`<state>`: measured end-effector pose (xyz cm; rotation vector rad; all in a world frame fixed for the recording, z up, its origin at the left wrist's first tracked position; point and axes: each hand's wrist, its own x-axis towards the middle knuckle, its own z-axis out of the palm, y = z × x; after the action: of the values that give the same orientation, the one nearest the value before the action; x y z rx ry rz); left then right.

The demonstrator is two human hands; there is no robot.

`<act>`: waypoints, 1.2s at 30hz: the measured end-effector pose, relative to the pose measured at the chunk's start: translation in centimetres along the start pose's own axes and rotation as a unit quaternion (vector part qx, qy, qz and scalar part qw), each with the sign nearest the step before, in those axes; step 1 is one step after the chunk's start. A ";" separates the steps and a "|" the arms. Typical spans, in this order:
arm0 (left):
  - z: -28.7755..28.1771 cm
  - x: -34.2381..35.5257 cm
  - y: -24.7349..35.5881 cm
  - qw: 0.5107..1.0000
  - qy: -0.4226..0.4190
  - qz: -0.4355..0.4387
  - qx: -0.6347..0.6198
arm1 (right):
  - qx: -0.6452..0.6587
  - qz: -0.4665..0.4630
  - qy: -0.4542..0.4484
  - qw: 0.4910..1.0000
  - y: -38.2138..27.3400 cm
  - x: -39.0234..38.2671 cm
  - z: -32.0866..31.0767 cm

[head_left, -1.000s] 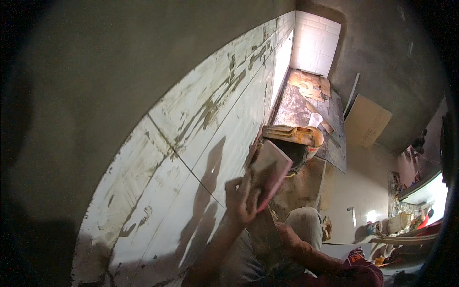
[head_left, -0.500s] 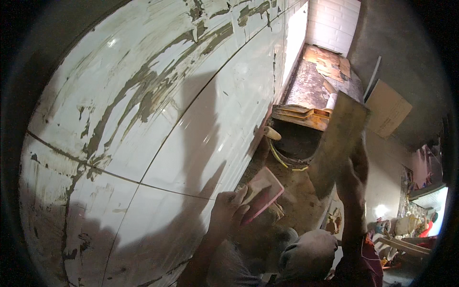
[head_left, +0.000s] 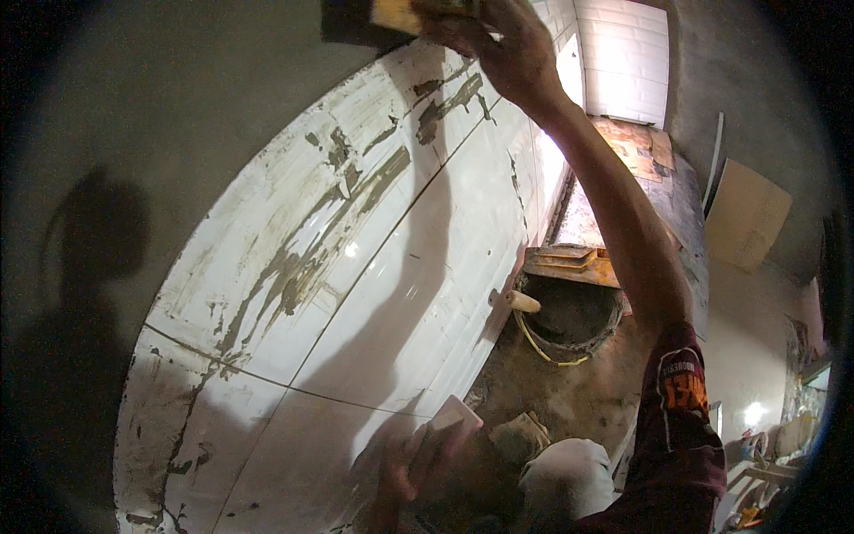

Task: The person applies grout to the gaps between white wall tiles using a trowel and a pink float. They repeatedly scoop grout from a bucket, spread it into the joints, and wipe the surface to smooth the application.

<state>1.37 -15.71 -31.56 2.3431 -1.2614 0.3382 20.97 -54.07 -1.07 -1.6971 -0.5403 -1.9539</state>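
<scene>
My right hand (head_left: 507, 53) is raised to the upper edge of the view, its fingers closed on a flat float (head_left: 396, 13) with a yellowish grip and a dark blade. The float is partly cut off by the picture edge and lies against or close to the grey wall (head_left: 258, 80), just above the white tiles (head_left: 391, 294). Grey-brown mortar is smeared in streaks across those tiles. Low in the middle, my left hand (head_left: 405, 467) is blurred, gripping a flat rectangular piece with a pinkish edge (head_left: 455, 418), close to the tiles.
A bucket (head_left: 556, 358) of dark mortar with a yellow bail stands on the dirty floor, a wooden handle (head_left: 523, 302) at its rim. Boards (head_left: 578, 260) lie at its far side. A crumpled cloth (head_left: 520, 434) lies near my knee (head_left: 567, 481). Cardboard (head_left: 747, 214) leans at right.
My right hand has swung up and left with the float, from beside the bucket to the top of the tiles. My left hand has lowered with the pink-edged piece, and the view has shifted.
</scene>
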 end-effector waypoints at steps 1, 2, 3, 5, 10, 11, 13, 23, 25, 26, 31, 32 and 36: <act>0.2 -0.8 -0.4 0.998 0.017 -0.046 -0.049 | 0.061 0.045 -0.059 0.995 -0.3 0.7 0.7; -0.1 -0.8 -0.2 0.990 0.037 -0.090 -0.103 | 0.117 0.091 -0.120 0.982 -0.3 1.1 1.0; -0.6 -1.1 0.5 0.987 0.025 -0.132 -0.084 | -0.033 -0.074 -0.097 0.992 -0.3 1.3 1.0; -1.3 -1.4 1.5 0.986 0.023 -0.160 -0.036 | -0.049 -0.136 -0.115 0.983 -0.3 2.0 1.7; 0.0 -3.6 1.7 0.979 0.045 -0.195 -0.043 | -0.034 -0.240 -0.112 0.964 -0.2 3.0 2.6; 0.0 -3.5 1.8 0.983 0.036 -0.179 -0.009 | -0.039 -0.253 -0.109 0.961 -0.1 3.1 2.8; -1.1 -3.2 2.7 0.988 0.018 -0.144 0.058 | -0.051 -0.280 -0.104 0.953 0.1 3.3 2.8; -7.2 1.2 3.9 0.961 -0.103 -0.173 0.189 | 0.112 -0.106 -0.037 0.987 7.8 8.5 2.0; -10.0 5.1 5.8 0.892 -0.253 -0.324 0.187 | 0.265 0.042 0.118 0.956 7.7 6.3 0.5; -10.9 5.8 6.0 0.930 -0.122 -0.166 0.306 | 0.335 0.118 0.194 0.915 7.3 4.7 -0.6; -21.4 7.9 8.3 0.776 0.107 -0.064 0.618 | 0.384 0.377 0.448 0.714 0.9 -9.9 -4.0; -22.5 10.0 9.6 0.770 0.142 -0.066 0.618 | 0.402 0.413 0.495 0.650 0.2 -11.7 -4.1; -28.1 16.9 12.9 0.688 0.162 -0.024 0.707 | 0.411 0.454 0.554 0.564 -0.9 -15.4 -2.8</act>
<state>-0.12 -20.06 3.40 3.0888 -0.7148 2.2640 19.80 -53.37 -16.69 0.1221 0.0266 -1.1778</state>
